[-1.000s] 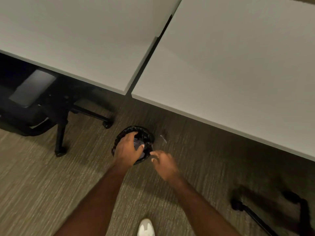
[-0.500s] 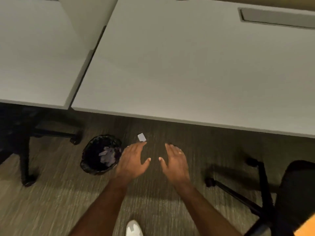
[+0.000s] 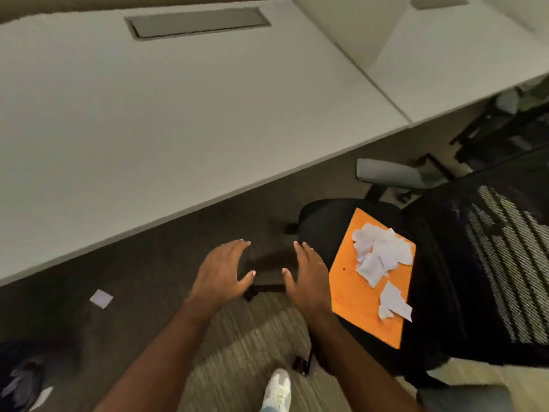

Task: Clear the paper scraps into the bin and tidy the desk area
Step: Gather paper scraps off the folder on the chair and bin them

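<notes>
Several white paper scraps (image 3: 378,257) lie on an orange folder (image 3: 350,295) that rests on the black seat of an office chair (image 3: 445,292) at the right. One more paper scrap (image 3: 101,298) lies on the carpet at the left, below the desk edge. The black bin (image 3: 20,379) with scraps inside shows at the bottom left corner, partly cut off. My left hand (image 3: 221,272) and my right hand (image 3: 307,272) hover over the carpet, palms facing each other, fingers apart, both empty. The right hand is just left of the folder.
A white desk (image 3: 148,114) fills the upper left, with a grey cable hatch (image 3: 197,22) near its back. A second desk (image 3: 460,63) adjoins at the right. The chair's grey armrest (image 3: 389,173) and base legs sit near the desk edge. My white shoe (image 3: 277,388) is below.
The view has swung right: the bin moved from under my hands to the far bottom left, and the chair with the orange folder and scraps came into view. Both hands left the bin, empty.
</notes>
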A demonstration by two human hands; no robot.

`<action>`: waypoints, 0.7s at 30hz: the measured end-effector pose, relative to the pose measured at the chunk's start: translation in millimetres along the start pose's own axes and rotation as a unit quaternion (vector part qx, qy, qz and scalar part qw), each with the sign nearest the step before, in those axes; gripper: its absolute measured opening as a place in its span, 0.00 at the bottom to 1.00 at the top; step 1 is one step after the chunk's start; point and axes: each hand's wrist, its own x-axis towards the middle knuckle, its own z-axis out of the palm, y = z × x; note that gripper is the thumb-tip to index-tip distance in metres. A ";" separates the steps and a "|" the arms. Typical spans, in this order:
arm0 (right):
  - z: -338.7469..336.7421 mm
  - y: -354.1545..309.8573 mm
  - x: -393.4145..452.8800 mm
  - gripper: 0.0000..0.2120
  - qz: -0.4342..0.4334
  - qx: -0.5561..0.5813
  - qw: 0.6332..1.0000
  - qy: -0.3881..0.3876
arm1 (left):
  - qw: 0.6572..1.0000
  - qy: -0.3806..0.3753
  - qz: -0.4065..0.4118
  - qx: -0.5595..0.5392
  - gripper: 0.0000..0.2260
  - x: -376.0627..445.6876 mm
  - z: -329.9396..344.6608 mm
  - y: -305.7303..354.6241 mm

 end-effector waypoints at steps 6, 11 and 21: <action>-57.0 126.1 -15.7 0.31 0.130 0.026 0.990 0.046 | 0.993 -0.060 0.098 -0.002 0.32 50.2 64.2 128.7; -82.6 210.5 -24.3 0.29 0.193 0.052 0.978 0.056 | 0.982 -0.099 0.159 -0.003 0.31 84.4 110.8 208.6; -88.5 304.3 44.3 0.42 0.222 0.082 0.969 -0.071 | 0.990 -0.123 -0.039 -0.057 0.46 180.4 169.5 294.6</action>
